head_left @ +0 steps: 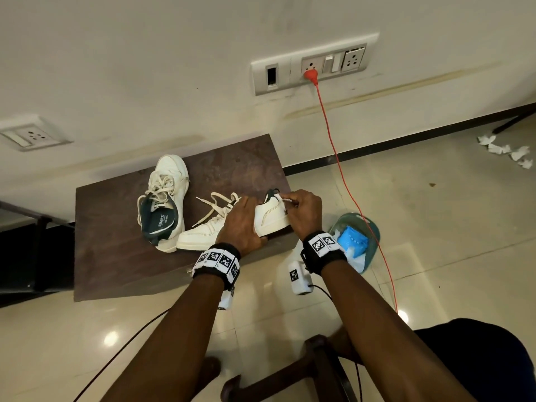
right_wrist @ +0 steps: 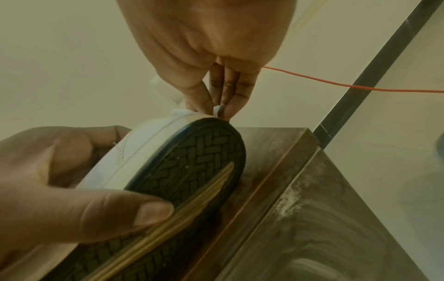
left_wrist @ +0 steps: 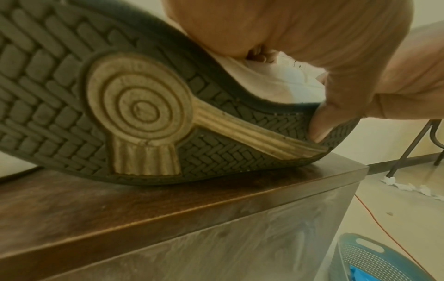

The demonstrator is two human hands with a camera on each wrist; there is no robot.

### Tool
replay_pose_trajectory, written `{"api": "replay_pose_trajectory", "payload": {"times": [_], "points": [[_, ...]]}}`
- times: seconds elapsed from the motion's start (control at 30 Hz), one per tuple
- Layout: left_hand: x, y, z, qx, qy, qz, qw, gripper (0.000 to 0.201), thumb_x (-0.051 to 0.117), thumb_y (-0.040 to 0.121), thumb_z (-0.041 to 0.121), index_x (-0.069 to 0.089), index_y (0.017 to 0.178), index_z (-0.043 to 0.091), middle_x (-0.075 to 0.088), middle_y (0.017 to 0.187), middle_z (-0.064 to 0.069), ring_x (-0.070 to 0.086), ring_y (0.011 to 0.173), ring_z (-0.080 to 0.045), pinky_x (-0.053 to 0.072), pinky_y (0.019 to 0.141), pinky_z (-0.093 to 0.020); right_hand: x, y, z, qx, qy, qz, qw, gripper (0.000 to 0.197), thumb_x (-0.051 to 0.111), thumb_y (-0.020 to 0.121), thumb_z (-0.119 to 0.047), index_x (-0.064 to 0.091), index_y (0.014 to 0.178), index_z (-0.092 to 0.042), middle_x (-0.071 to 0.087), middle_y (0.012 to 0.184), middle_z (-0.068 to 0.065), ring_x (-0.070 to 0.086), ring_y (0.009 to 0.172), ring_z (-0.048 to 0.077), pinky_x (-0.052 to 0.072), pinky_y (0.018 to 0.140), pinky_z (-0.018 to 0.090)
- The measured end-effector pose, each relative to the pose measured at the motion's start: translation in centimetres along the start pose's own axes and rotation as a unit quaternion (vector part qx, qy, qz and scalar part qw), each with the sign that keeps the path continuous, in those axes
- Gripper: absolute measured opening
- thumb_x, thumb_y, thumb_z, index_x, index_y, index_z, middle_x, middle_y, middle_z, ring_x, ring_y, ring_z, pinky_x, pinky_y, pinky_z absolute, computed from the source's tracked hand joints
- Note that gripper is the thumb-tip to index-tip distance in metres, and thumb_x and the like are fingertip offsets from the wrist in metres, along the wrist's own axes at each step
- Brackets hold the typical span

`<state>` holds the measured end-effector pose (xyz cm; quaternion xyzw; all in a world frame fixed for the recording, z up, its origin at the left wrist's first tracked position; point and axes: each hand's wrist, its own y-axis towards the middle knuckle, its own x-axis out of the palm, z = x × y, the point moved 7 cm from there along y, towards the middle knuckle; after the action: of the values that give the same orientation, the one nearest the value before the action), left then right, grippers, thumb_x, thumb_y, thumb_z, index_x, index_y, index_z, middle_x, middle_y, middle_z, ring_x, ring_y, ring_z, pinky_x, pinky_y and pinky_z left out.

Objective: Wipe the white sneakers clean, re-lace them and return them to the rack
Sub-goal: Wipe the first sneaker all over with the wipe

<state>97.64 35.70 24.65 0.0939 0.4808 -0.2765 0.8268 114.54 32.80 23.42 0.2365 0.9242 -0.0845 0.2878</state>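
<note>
Two white sneakers lie on a brown wooden stand (head_left: 116,256). One sneaker (head_left: 164,198) rests at the back left, laces loose and its green lining showing. The other sneaker (head_left: 269,217) is tipped on its side at the stand's right edge, its dark sole (left_wrist: 120,95) facing me. My left hand (head_left: 242,224) grips its middle, fingers over the upper and thumb (left_wrist: 321,123) on the sole (right_wrist: 192,171). My right hand (head_left: 303,211) pinches a small white wad (right_wrist: 217,110) against the heel. Loose laces (head_left: 214,207) trail from the toe end.
A blue basket (head_left: 372,227) with a blue item inside sits on the floor right of the stand. An orange cable (head_left: 342,175) runs from the wall socket across the floor. Crumpled tissues (head_left: 507,152) lie far right. A dark wooden seat (head_left: 319,367) is below my arms.
</note>
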Motion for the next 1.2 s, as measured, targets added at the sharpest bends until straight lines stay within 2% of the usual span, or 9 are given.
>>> {"api": "replay_pose_trajectory", "payload": {"times": [0.2, 0.33, 0.47, 0.63, 0.83, 0.97, 1.07, 1.13, 1.2], "points": [[0.3, -0.1, -0.2, 0.001, 0.008, -0.012, 1.0, 0.078, 0.087, 0.049, 0.029, 0.05, 0.116, 0.012, 0.05, 0.113, -0.007, 0.052, 0.101, -0.029, 0.049, 0.086, -0.04, -2.1, -3.4, 1.6, -0.063, -0.003, -0.016, 0.998, 0.021, 0.075, 0.083, 0.0, 0.081, 0.099, -0.013, 0.076, 0.091, 0.008, 0.07, 0.079, 0.021, 0.059, 0.07, 0.032], [0.4, -0.4, -0.1, -0.001, 0.014, -0.002, 1.0, 0.076, 0.086, 0.051, 0.03, 0.049, 0.116, 0.013, 0.05, 0.113, -0.007, 0.052, 0.102, -0.028, 0.049, 0.086, -0.04, -0.8, -0.9, 0.2, -0.058, -0.008, -0.006, 0.998, 0.025, 0.073, 0.081, -0.002, 0.081, 0.099, -0.019, 0.078, 0.094, 0.003, 0.071, 0.082, 0.018, 0.058, 0.075, 0.032], [0.2, -0.6, 0.0, -0.001, 0.012, 0.003, 1.0, 0.074, 0.086, 0.052, 0.026, 0.051, 0.115, 0.011, 0.05, 0.112, -0.007, 0.053, 0.101, -0.028, 0.048, 0.085, -0.04, 0.4, 1.9, -1.9, -0.031, 0.017, 0.009, 0.999, 0.017, 0.074, 0.083, -0.008, 0.082, 0.094, -0.02, 0.079, 0.094, 0.002, 0.073, 0.087, 0.019, 0.054, 0.08, 0.025], [0.2, -0.5, 0.1, 0.011, 0.001, 0.013, 1.0, 0.071, 0.084, 0.05, 0.026, 0.052, 0.113, 0.011, 0.051, 0.108, -0.007, 0.053, 0.097, -0.029, 0.049, 0.081, -0.04, -0.6, -0.6, 0.9, -0.022, -0.022, -0.014, 0.999, 0.023, 0.07, 0.081, -0.004, 0.081, 0.095, -0.019, 0.077, 0.091, 0.005, 0.07, 0.082, 0.022, 0.057, 0.073, 0.033], [0.2, -0.9, 0.3, 0.018, 0.008, 0.029, 0.999, 0.072, 0.085, 0.052, 0.024, 0.053, 0.115, 0.011, 0.05, 0.109, -0.007, 0.054, 0.096, -0.028, 0.045, 0.079, -0.035, -1.9, -2.5, 0.9, -0.045, 0.049, -0.025, 0.997, 0.026, 0.071, 0.08, 0.004, 0.082, 0.094, -0.016, 0.078, 0.089, 0.002, 0.068, 0.079, 0.008, 0.055, 0.072, 0.023], [0.0, -0.9, 0.1, 0.001, 0.014, 0.029, 0.999, 0.073, 0.089, 0.051, 0.024, 0.052, 0.112, 0.01, 0.05, 0.108, -0.007, 0.051, 0.096, -0.026, 0.037, 0.077, -0.028, -0.5, 0.8, -1.0, -0.006, 0.069, 0.0, 0.998, 0.02, 0.072, 0.08, -0.004, 0.082, 0.091, -0.018, 0.079, 0.091, -0.001, 0.072, 0.083, 0.009, 0.059, 0.081, 0.032], [0.1, -0.4, -0.1, -0.004, 0.01, 0.018, 1.0, 0.073, 0.088, 0.052, 0.025, 0.053, 0.113, 0.009, 0.05, 0.108, -0.007, 0.052, 0.097, -0.026, 0.04, 0.076, -0.031, 0.0, 1.0, -1.3, 0.0, 0.069, -0.002, 0.998, 0.02, 0.073, 0.082, -0.005, 0.082, 0.092, -0.019, 0.078, 0.091, 0.002, 0.072, 0.084, 0.015, 0.06, 0.08, 0.037], [0.1, 0.0, -0.4, -0.01, 0.004, 0.009, 1.0, 0.075, 0.088, 0.05, 0.027, 0.053, 0.114, 0.011, 0.05, 0.108, -0.006, 0.053, 0.097, -0.027, 0.047, 0.076, -0.036, -0.4, -0.5, -1.2, -0.029, 0.05, 0.0, 0.998, 0.023, 0.071, 0.083, -0.002, 0.082, 0.094, -0.02, 0.074, 0.089, 0.004, 0.068, 0.079, 0.018, 0.058, 0.073, 0.034], [0.1, 0.5, -0.6, -0.005, 0.003, 0.0, 1.0, 0.076, 0.088, 0.049, 0.029, 0.053, 0.114, 0.012, 0.05, 0.108, -0.005, 0.054, 0.096, -0.028, 0.049, 0.076, -0.039, -1.5, -2.8, -0.5, -0.052, 0.057, 0.01, 0.997, 0.026, 0.069, 0.082, 0.004, 0.081, 0.092, -0.017, 0.072, 0.088, 0.002, 0.067, 0.078, 0.014, 0.053, 0.07, 0.02]]}}
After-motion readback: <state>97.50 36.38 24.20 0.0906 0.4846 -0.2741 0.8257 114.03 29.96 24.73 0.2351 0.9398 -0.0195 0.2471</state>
